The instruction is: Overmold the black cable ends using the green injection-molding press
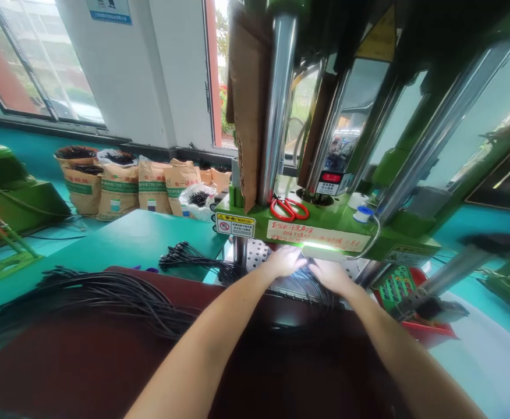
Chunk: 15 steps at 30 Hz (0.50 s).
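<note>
Both my hands reach into the lit gap under the green press (pixel 255 216). My left hand (pixel 287 261) is at the left of the gap, its fingers closed in on thin black cables (pixel 308 284). From the other side my right hand (pixel 328 274) bends its fingers onto the same cables, with its thumb toward the left hand. The cables run down from between my hands over the metal plate (pixel 293 286) toward the dark red table. The press edge and glare hide part of the fingertips and the cable ends.
A long bundle of black cables (pixel 119 291) lies on the dark red table (pixel 54 361), beside another bundle with connector ends (pixel 183 256). Red-handled scissors (pixel 289 210) and a blue-white spool (pixel 362 214) rest on the press. A green button panel (pixel 397 288) stands right; paper sacks (pixel 119 186) line the wall.
</note>
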Each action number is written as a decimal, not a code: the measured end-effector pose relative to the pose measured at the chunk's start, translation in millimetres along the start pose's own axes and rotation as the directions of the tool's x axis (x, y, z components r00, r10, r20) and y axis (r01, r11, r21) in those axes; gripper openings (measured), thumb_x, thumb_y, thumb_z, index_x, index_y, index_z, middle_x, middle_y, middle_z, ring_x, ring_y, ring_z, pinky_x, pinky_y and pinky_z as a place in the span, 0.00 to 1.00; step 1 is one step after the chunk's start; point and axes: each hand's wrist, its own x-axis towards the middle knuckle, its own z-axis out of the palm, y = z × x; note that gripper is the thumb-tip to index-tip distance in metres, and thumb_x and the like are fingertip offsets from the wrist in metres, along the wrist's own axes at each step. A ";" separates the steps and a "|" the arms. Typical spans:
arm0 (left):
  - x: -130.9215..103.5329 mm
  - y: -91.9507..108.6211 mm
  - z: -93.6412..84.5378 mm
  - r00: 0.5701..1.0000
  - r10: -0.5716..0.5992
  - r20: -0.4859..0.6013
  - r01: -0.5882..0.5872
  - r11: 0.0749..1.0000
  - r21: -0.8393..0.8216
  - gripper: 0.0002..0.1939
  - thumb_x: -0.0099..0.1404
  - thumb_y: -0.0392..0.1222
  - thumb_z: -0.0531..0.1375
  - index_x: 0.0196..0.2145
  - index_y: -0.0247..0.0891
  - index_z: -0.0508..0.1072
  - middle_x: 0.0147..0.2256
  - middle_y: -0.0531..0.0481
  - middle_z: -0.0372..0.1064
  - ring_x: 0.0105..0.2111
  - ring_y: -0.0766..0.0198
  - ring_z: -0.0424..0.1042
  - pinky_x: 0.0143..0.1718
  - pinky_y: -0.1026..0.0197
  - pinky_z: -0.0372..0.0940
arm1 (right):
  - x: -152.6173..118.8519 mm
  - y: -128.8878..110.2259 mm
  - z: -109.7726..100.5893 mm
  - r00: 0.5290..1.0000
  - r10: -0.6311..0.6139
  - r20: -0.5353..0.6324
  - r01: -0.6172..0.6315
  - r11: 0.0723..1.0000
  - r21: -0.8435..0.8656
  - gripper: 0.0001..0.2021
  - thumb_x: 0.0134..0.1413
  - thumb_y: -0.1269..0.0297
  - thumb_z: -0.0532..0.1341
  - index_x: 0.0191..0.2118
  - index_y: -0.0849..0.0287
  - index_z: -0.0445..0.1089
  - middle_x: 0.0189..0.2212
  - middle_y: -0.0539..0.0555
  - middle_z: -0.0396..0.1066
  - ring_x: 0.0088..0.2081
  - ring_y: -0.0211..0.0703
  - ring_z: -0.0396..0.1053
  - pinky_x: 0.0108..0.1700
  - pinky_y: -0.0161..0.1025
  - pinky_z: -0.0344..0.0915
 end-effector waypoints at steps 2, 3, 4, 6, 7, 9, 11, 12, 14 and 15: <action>1.0 -3.8 3.3 0.992 0.125 0.012 -0.125 0.992 -0.001 0.21 0.62 0.54 0.48 0.48 0.41 0.64 0.50 0.48 0.63 0.51 0.59 0.59 0.52 0.58 0.53 | -1.3 2.9 1.3 0.999 -0.028 0.028 0.027 0.999 0.021 0.17 0.57 0.58 0.49 0.45 0.61 0.68 0.44 0.59 0.69 0.48 0.48 0.63 0.50 0.42 0.54; 2.3 -6.2 5.9 0.987 0.162 0.013 -0.162 0.987 0.002 0.22 0.62 0.53 0.48 0.49 0.40 0.63 0.51 0.47 0.62 0.52 0.59 0.59 0.53 0.57 0.52 | -1.3 3.6 2.6 0.999 -0.034 0.037 0.033 0.999 0.031 0.18 0.57 0.57 0.49 0.45 0.60 0.68 0.45 0.59 0.69 0.49 0.48 0.62 0.51 0.42 0.54; 4.0 -8.7 8.8 0.982 0.189 0.013 -0.189 0.982 0.003 0.22 0.62 0.53 0.47 0.49 0.40 0.63 0.51 0.46 0.62 0.52 0.58 0.59 0.52 0.56 0.52 | -0.9 4.0 4.4 0.998 -0.036 0.043 0.035 0.999 0.040 0.18 0.57 0.57 0.48 0.45 0.61 0.68 0.45 0.59 0.69 0.50 0.48 0.62 0.51 0.43 0.53; 7.5 -13.6 14.3 0.976 0.216 0.016 -0.216 0.976 0.003 0.22 0.63 0.53 0.46 0.49 0.39 0.63 0.49 0.46 0.64 0.50 0.57 0.60 0.51 0.55 0.54 | 1.3 4.4 8.7 0.998 -0.035 0.051 0.032 0.998 0.058 0.19 0.58 0.56 0.48 0.45 0.61 0.68 0.46 0.60 0.69 0.50 0.49 0.61 0.52 0.43 0.52; 9.3 -15.4 16.3 0.974 0.224 0.019 -0.224 0.975 0.001 0.22 0.63 0.53 0.45 0.49 0.40 0.63 0.48 0.45 0.65 0.49 0.57 0.61 0.49 0.55 0.56 | 2.9 4.7 11.1 0.998 -0.032 0.054 0.028 0.997 0.068 0.20 0.58 0.55 0.47 0.45 0.61 0.68 0.46 0.60 0.69 0.51 0.49 0.61 0.53 0.43 0.51; 12.8 -17.0 17.9 0.973 0.230 0.024 -0.230 0.973 -0.010 0.22 0.63 0.53 0.44 0.49 0.40 0.63 0.47 0.45 0.66 0.47 0.56 0.63 0.46 0.55 0.58 | 6.8 5.6 15.9 0.998 -0.024 0.061 0.018 0.996 0.089 0.21 0.58 0.55 0.46 0.46 0.62 0.67 0.46 0.60 0.68 0.50 0.49 0.61 0.53 0.43 0.51; 16.3 -15.6 16.5 0.976 0.208 0.059 -0.207 0.978 -0.033 0.23 0.63 0.54 0.43 0.47 0.40 0.65 0.46 0.45 0.67 0.47 0.55 0.64 0.45 0.55 0.59 | 11.2 6.6 20.2 0.998 -0.014 0.068 0.007 0.994 0.108 0.22 0.59 0.54 0.45 0.47 0.61 0.67 0.47 0.60 0.68 0.50 0.49 0.62 0.53 0.43 0.52; 18.2 -14.0 15.2 0.978 0.192 0.086 -0.189 0.981 -0.044 0.23 0.63 0.54 0.43 0.46 0.39 0.66 0.45 0.45 0.67 0.46 0.54 0.64 0.44 0.54 0.59 | 13.4 7.2 21.9 0.997 -0.010 0.071 0.001 0.993 0.116 0.22 0.59 0.54 0.45 0.47 0.61 0.67 0.47 0.60 0.68 0.50 0.49 0.62 0.53 0.43 0.52; 21.5 -10.3 12.5 0.978 0.157 0.138 -0.151 0.987 -0.059 0.24 0.63 0.55 0.43 0.43 0.38 0.68 0.45 0.44 0.67 0.47 0.53 0.64 0.44 0.54 0.59 | 17.5 8.2 23.6 0.997 -0.003 0.074 -0.007 0.992 0.128 0.22 0.59 0.53 0.44 0.48 0.60 0.67 0.47 0.59 0.68 0.50 0.49 0.62 0.53 0.43 0.52; 22.7 -8.7 11.3 0.977 0.144 0.155 -0.136 0.989 -0.060 0.24 0.62 0.55 0.43 0.43 0.38 0.69 0.44 0.43 0.68 0.46 0.53 0.64 0.44 0.54 0.59 | 19.2 8.6 23.5 0.997 -0.001 0.075 -0.009 0.991 0.132 0.23 0.59 0.53 0.44 0.49 0.60 0.66 0.47 0.59 0.68 0.50 0.49 0.62 0.54 0.43 0.52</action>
